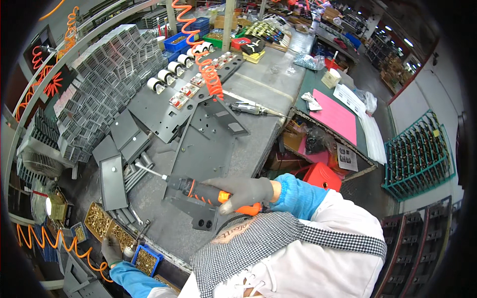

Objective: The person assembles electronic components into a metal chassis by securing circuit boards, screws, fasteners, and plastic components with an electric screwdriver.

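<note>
My right hand, in a dark grey glove, is wrapped round a black and orange power screwdriver. Its long bit points left over the bench, above the near end of a dark grey metal chassis with raised side walls. At the lower left, my gloved left hand reaches down to a bin of brass-coloured screws. Its fingertips are too dark and small to make out. Beside it stand another bin of brass-coloured fasteners and a blue bin of small parts.
Stacked grey metal brackets line the bench's left side. Grey panels and metal tubes lie left of the chassis. An orange coiled hose hangs over the bench near an inline screwdriver. A pink sheet lies at right.
</note>
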`<state>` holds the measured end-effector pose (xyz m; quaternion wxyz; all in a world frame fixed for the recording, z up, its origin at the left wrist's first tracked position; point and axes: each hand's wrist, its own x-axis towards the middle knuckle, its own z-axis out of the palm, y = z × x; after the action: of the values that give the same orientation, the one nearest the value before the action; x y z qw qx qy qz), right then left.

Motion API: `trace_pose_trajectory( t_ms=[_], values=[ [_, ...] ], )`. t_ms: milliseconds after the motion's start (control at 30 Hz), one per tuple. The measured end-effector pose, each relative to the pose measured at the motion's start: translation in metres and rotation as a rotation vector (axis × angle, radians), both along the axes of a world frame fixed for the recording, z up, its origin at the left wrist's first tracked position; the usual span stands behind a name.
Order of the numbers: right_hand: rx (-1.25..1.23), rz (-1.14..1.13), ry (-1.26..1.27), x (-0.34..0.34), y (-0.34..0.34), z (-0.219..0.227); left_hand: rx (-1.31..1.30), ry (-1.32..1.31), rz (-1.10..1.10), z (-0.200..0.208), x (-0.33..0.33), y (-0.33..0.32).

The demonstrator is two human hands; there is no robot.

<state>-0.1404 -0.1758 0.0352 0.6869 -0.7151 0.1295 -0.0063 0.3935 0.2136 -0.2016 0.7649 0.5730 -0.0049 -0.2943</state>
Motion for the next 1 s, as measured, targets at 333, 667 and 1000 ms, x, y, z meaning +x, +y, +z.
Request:
trace_pose_trajectory(
  t_ms=[333,667,1000],
  values=[
    [-0.02,0.109,0.098,0.016,0.016,0.015,1.033,-0.564,-0.393,-0.024,0.01,-0.081],
    [0.117,-0.018,-0.017,0.016,0.018,-0.018,1.47,-0.762,-0.701,-0.015,-0.006,-0.082],
    [-0.013,0.018,0.021,0.003,0.011,0.003,0.185,0.113,0.023,0.112,-0.082,-0.097]
  ],
)
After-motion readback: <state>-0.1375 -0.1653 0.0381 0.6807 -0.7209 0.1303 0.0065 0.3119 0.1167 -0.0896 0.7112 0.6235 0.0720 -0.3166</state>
